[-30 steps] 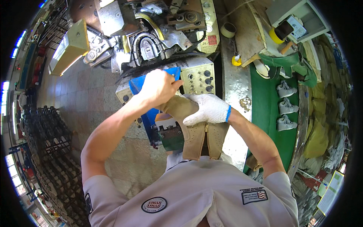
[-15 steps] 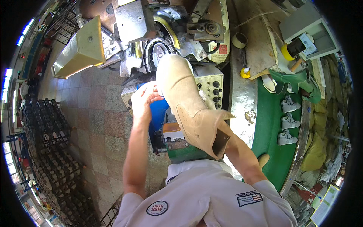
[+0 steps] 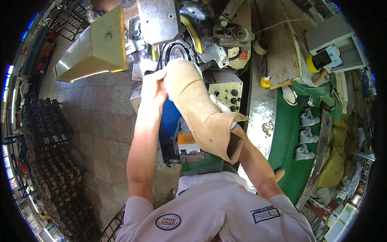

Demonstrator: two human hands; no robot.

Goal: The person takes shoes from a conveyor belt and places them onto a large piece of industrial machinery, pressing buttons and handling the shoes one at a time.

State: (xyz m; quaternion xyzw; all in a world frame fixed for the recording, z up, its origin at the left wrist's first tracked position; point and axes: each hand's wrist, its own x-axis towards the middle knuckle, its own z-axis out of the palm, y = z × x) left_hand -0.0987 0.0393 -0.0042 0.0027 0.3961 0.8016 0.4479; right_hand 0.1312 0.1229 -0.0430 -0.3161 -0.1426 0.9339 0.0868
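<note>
Between my arms is a tan boot upper (image 3: 197,101), its rounded toe up against the machine's curved toe clamp (image 3: 176,51) and its open shaft toward my body. At the left side of the toe, my left hand (image 3: 156,84) is closed on the boot's lower edge, with its fingertips partly hidden. My right hand (image 3: 219,103) supports the boot from the right and beneath; only some whitish glove-like fabric shows past the boot, and its fingers are mostly hidden. A strip of blue shows at the right wrist, beside the shaft opening.
A yellowish machine guard (image 3: 94,44) juts out left of the clamp. A control panel (image 3: 225,90) with black knobs sits behind the boot. To the right, several pale shoes (image 3: 308,135) stand on a green conveyor (image 3: 286,161). Dark racks (image 3: 48,145) line the left side.
My left hand has moved up and forward along the boot to the toe's edge. The boot remains held at the clamp, tilted slightly differently. The whole view has shifted a little.
</note>
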